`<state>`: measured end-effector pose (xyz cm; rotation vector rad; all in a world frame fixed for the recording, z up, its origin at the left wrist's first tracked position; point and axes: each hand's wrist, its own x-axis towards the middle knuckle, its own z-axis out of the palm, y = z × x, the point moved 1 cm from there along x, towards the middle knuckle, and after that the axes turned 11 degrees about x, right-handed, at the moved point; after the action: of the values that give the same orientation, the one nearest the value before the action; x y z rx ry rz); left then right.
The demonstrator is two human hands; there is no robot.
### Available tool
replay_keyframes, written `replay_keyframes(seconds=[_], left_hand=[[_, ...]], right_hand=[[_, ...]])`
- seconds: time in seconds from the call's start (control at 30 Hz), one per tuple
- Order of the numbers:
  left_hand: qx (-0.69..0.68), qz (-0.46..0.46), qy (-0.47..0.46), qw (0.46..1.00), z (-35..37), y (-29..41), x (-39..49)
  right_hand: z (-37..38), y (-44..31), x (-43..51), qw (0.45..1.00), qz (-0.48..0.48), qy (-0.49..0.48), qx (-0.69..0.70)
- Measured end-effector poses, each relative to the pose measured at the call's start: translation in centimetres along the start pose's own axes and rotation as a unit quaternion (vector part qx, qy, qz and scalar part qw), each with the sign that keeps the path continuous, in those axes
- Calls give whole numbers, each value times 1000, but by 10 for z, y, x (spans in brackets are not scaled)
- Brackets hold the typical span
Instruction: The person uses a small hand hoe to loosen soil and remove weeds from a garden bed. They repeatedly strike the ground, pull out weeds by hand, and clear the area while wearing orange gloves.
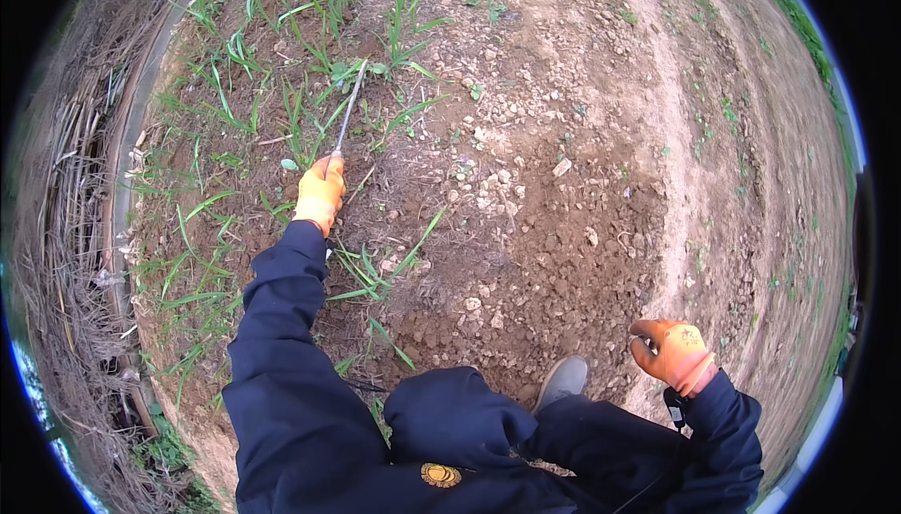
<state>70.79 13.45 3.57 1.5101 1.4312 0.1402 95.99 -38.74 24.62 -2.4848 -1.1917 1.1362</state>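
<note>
My left hand point(322, 193), in an orange glove with the arm stretched forward, grips a narrow metal hand tool point(350, 109). Its grip end is hidden in the fist, so the exact kind of tool cannot be told. The tool's far end lies among long-leaved green plants point(401, 35) and low broad-leaved weeds point(345, 74). Off to the right, above the soil beside my knee, is my right hand point(672, 350) in a matching glove. Its fingers curl loosely, with a gap at the thumb and nothing seen in them.
Crumbly soil with clods point(584, 253) spreads ahead of my grey shoe point(565, 380). More grassy leaves point(383, 274) grow near my left forearm. A curved concrete edging point(134, 127) runs along the left, with dry stalks point(77, 162) heaped beyond it. Pale furrowed ground point(725, 183) extends rightward.
</note>
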Motion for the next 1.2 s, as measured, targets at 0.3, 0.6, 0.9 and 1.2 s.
replay_keyframes(seconds=[0.3,0.6,0.9,1.2], left_hand=[[85,94,124,984,2,-20,-10],[165,120,128,971,-11,-13,7],[73,182,158,968,2,-5,6],[1,58,14,998,-9,-11,-52]], right_hand=[[4,-3,-4,1000,4,9,-24],[5,0,-3,1000,-6,10,-28],[4,-4,2,999,-11,-6,-29],[6,-2,-2,999,-40,1,-37]])
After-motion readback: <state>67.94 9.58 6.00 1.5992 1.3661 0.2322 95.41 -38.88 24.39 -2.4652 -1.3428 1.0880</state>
